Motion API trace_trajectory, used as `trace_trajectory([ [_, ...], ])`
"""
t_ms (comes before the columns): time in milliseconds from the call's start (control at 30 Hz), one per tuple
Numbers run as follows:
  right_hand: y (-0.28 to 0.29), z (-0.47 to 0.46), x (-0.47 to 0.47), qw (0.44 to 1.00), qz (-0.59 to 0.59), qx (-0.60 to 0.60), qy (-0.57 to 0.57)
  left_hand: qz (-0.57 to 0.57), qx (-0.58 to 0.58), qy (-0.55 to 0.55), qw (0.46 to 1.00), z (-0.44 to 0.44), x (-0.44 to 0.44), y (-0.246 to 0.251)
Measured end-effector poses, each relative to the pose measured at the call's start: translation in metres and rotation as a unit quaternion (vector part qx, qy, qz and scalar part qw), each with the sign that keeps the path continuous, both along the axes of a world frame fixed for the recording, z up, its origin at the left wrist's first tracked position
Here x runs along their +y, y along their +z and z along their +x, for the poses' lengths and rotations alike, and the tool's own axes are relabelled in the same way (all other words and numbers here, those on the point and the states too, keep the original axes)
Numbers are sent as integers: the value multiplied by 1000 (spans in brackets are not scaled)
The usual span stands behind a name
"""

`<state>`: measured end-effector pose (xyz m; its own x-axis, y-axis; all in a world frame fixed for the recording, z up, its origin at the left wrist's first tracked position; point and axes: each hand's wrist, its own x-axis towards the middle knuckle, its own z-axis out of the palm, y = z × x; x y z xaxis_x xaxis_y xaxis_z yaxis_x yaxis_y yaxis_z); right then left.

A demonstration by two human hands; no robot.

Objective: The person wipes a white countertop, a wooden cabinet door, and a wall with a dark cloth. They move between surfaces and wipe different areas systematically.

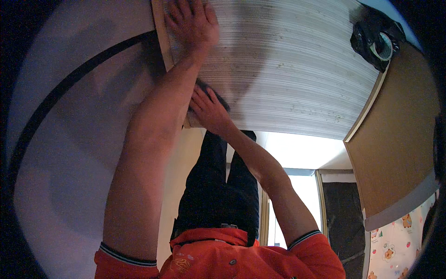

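Observation:
My left hand (192,26) is spread palm down, fingers apart, on a light, finely striped panel (296,80), near the wooden edge strip (161,33) at its left side. It is slightly blurred, and no object shows in it. Closer to my body, my right hand (213,111) lies over a dark, flat object (220,98) at the panel's near left corner. The fingers cover much of that object, so its kind and whether they grip it cannot be told. My left forearm passes beside the right fingertips. Small greenish marks dot the panel.
A roll of tape (383,47) sits on a black plastic bag (364,43) at the panel's far right. Beyond the right edge is a brown board (400,122). A dark curved band (69,78) crosses the pale surface at left. Below right are a bright doorway and patterned sheeting (393,247).

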<state>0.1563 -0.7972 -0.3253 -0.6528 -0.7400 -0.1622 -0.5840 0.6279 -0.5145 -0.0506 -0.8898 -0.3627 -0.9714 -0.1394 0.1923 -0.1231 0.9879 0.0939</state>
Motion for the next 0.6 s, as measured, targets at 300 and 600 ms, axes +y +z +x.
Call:
trace_trajectory([
  [300, 1, -4, 84, 999, -21, -1, -43, 213, -33, 23, 976, -5, 0, 14],
  [600, 2, 25, 40, 997, -23, -22, 73, 77, 100, -23, 992, -31, -6, -7],
])
